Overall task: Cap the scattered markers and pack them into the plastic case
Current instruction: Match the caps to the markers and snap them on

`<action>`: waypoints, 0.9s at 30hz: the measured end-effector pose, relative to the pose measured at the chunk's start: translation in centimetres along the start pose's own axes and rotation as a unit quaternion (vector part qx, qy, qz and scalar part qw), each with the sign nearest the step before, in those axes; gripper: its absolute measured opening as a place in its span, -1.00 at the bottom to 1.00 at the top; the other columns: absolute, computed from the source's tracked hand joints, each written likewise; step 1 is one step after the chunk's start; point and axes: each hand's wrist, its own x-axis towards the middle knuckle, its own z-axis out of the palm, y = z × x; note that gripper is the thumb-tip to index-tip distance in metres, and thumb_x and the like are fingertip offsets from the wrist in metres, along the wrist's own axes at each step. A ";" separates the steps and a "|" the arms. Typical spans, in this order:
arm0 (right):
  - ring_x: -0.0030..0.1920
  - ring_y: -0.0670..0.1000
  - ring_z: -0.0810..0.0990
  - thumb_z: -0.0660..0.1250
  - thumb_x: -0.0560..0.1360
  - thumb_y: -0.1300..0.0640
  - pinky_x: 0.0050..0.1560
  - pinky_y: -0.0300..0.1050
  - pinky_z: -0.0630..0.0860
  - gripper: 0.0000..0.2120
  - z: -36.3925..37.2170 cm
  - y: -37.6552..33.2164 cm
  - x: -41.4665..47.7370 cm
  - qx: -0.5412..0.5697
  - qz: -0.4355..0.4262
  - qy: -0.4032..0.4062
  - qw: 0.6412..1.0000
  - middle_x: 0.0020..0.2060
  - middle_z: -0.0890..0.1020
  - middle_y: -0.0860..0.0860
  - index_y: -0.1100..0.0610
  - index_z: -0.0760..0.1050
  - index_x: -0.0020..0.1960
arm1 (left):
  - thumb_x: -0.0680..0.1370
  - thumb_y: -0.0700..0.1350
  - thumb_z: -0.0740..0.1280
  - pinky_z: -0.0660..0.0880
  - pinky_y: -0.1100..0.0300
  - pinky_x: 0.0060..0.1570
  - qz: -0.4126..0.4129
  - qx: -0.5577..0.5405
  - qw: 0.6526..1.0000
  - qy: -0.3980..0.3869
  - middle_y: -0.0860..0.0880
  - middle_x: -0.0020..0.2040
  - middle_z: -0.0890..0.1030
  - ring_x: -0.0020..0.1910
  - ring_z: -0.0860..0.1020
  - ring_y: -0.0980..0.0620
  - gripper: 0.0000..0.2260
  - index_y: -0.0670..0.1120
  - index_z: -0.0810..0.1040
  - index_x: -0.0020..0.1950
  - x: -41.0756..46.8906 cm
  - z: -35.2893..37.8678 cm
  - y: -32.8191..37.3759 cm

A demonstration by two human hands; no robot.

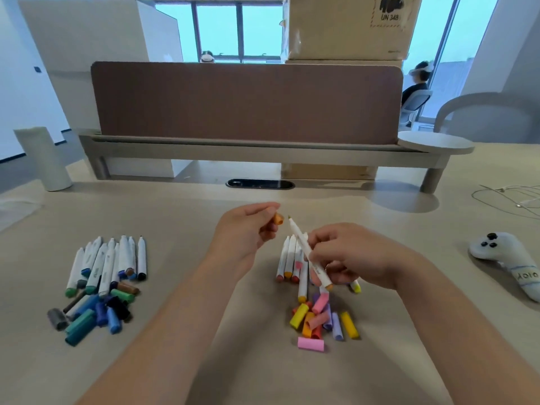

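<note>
My right hand (347, 258) grips a white marker (302, 247) with an orange end, its bare tip pointing up and left. My left hand (248, 229) pinches an orange cap (278, 219) a short gap from that tip. Under my right hand lie several uncapped white markers (289, 258) with warm-coloured ends. Just below them sits a heap of loose yellow, pink, orange and purple caps (318, 320). At the left lies a second group of uncapped markers (108, 261), with loose blue, green, brown and grey caps (96, 311) in front. No plastic case is in view.
A brown desk divider (248, 100) on a raised shelf crosses the back of the table. A white cylinder (43, 159) stands at the far left. A white game controller (502, 258) and thin cables (514, 197) lie at the right. Clear plastic wrap (14, 209) lies at the left edge.
</note>
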 end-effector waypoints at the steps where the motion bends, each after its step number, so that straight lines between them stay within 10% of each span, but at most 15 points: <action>1: -0.44 -0.04 0.49 0.29 0.53 0.24 -0.44 -0.23 0.41 -0.89 0.1 0.0 0.0 -0.005 0.000 -0.012 1.000 -0.33 0.61 0.11 0.21 0.60 -0.04 | 0.60 -0.30 0.29 0.55 0.26 -0.26 0.001 -0.007 1.000 0.004 -0.13 -0.20 0.66 -0.25 0.56 0.03 -0.84 -0.23 0.63 0.11 0.0 0.0 0.0; 18: -0.52 -0.14 0.50 0.30 0.59 0.19 -0.49 -0.33 0.39 -0.82 0.8 0.1 0.0 0.000 -0.015 0.024 1.000 -0.41 0.63 0.00 0.24 0.65 0.06 | 0.56 -0.27 0.37 0.57 0.19 -0.28 0.036 0.085 0.995 0.032 -0.24 -0.18 0.67 -0.34 0.58 -0.02 -0.95 -0.20 0.52 -0.08 -0.1 1.0 -0.8; 23: -0.22 0.08 0.65 0.30 0.60 0.08 -0.05 0.07 0.62 -0.80 1.7 -0.1 0.8 -0.071 -0.049 0.074 0.994 -0.24 0.71 0.06 0.09 0.69 0.00 | 0.58 -0.24 0.33 0.59 0.15 -0.24 0.081 0.164 0.982 0.053 -0.13 -0.27 0.63 -0.38 0.57 0.03 -0.92 -0.16 0.47 -0.10 -0.2 1.2 -0.6; 27: -0.24 0.01 0.62 0.30 0.60 0.06 -0.07 0.00 0.60 -0.80 2.2 -0.2 1.1 -0.056 -0.055 0.101 0.992 -0.25 0.71 0.03 0.05 0.69 -0.05 | 0.60 -0.24 0.29 0.61 0.10 -0.17 0.092 0.177 0.978 0.062 -0.15 -0.19 0.64 -0.31 0.60 0.00 -0.95 -0.13 0.49 -0.05 -0.4 1.0 -0.2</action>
